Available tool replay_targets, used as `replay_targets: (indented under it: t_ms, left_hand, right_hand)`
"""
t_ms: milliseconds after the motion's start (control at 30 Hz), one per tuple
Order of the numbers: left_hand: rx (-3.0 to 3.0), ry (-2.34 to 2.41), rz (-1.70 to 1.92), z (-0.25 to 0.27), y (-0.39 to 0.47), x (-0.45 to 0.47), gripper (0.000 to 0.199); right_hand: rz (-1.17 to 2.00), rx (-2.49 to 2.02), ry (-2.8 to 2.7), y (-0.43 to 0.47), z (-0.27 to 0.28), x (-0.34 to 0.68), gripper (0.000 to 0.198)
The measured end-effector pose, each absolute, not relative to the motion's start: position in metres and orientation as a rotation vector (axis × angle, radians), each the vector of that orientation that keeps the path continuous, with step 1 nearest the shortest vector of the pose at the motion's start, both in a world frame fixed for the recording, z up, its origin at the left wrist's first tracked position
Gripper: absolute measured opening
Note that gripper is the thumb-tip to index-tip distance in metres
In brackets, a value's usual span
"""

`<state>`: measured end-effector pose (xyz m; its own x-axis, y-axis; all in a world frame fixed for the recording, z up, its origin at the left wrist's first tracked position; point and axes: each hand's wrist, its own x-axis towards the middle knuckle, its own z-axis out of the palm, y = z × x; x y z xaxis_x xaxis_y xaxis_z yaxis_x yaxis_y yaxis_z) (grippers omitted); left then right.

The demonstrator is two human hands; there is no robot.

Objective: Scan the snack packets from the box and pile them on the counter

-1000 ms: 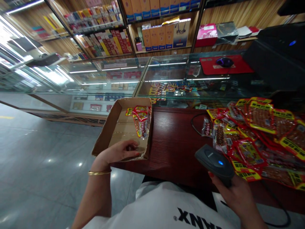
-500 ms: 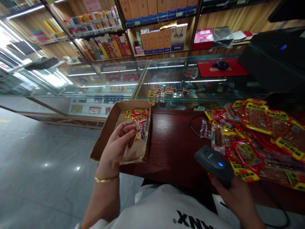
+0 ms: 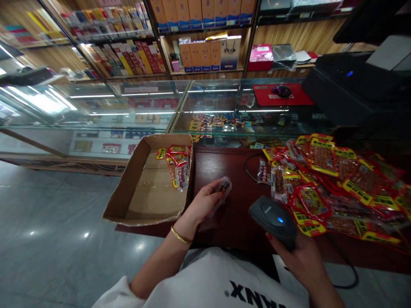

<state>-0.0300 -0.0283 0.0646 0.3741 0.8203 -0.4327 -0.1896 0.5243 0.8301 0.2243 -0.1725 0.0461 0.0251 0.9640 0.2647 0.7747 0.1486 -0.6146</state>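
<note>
My left hand [image 3: 207, 200] is closed on a small clear snack packet [image 3: 224, 185] with a dark label, held above the dark red wooden counter [image 3: 212, 164]. In my right hand [image 3: 300, 256] is a black barcode scanner [image 3: 272, 218], its blue light lit and its head towards the left. Left of my left hand stands a shallow cardboard box [image 3: 146, 207] with several snack packets [image 3: 181, 176] along its right side. Beyond the scanner, on the right, lies a large pile of red and yellow snack packets [image 3: 311, 201].
Behind the counter runs a glass display case [image 3: 212, 98]. On it lie a red mouse pad [image 3: 263, 97] and a mouse [image 3: 281, 90], beside a dark machine [image 3: 349, 94] at right. A black cable [image 3: 348, 261] hangs near my right arm. Stocked shelves line the back.
My left hand has moved right, out of the cardboard box, carrying the snack packet over the counter. My right hand still holds the scanner. The whole view has shifted slightly.
</note>
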Motion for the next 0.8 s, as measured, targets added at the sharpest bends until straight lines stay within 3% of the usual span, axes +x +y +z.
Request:
replay_targets:
  t_ms: [300, 800]
  left_hand:
    - [0.779, 1.093, 0.645, 0.041, -0.023, -0.029, 0.065]
    - [0.802, 1.094, 0.634, 0.042, -0.02, -0.028, 0.056]
  right_hand:
    - [0.518, -1.676, -1.812, -0.175, 0.05, 0.224, 0.026]
    - [0.593, -1.712, -1.746, -0.179, 0.059, 0.23, 0.028]
